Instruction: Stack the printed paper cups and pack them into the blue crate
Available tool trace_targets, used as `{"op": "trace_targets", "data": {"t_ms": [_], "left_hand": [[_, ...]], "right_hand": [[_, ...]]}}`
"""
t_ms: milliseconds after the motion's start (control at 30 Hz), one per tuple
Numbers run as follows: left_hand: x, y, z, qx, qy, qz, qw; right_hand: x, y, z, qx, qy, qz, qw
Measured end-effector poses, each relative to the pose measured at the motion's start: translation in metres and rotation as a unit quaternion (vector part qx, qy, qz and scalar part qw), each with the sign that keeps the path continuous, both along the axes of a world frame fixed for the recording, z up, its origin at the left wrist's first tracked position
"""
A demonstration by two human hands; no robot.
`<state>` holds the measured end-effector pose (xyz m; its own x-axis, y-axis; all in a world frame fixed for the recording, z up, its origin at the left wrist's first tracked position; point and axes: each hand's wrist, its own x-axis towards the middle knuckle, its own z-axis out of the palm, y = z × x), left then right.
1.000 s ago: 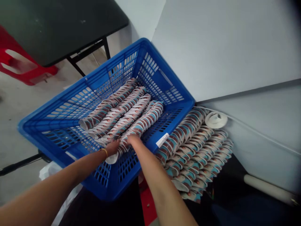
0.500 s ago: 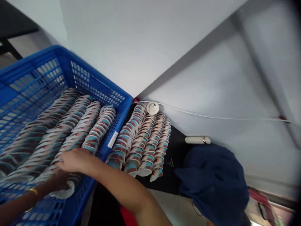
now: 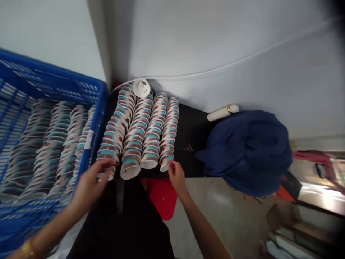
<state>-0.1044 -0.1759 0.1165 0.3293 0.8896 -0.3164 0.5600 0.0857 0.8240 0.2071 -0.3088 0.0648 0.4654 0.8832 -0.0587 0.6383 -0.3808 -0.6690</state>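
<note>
Several long nested stacks of printed paper cups (image 3: 134,135), white, brown and teal, lie side by side on a black tabletop (image 3: 188,126). My left hand (image 3: 93,183) is at the near end of the leftmost stack, thumb and fingers apart around its end cup. My right hand (image 3: 176,176) has its loosely curved fingertips by the rim of the rightmost stack's end cup. Whether those fingertips touch the rim is unclear. A loose white cup (image 3: 141,88) rests at the far end of the stacks, its opening facing up.
To the left, a blue plastic crate (image 3: 99,108) holds several more cup stacks. A dark blue cloth bundle (image 3: 248,151) and a white cylinder (image 3: 223,112) lie to the right. A white cable (image 3: 185,76) runs along the wall. A red stool (image 3: 163,198) stands below the table edge.
Both hands have left the cup stacks in the crate and are now at the near ends of the stacks on the table, spread apart. The view has turned right.
</note>
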Motion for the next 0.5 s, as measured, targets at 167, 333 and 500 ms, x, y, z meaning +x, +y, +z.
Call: {"op": "trace_targets", "data": {"t_ms": [167, 333, 500], "left_hand": [[0.145, -0.065, -0.037, -0.073, -0.028, -0.227, 0.971], [0.199, -0.090, -0.037, -0.036, 0.009, -0.288, 0.957], [0.176, -0.096, -0.062, -0.019, 0.044, -0.274, 0.961]], "right_hand": [[0.068, -0.014, -0.023, 0.008, 0.002, -0.071, 0.997], [0.088, 0.120, -0.032, 0.070, 0.045, 0.014, 0.996], [0.068, 0.312, -0.022, 0.060, 0.051, 0.043, 0.996]]}}
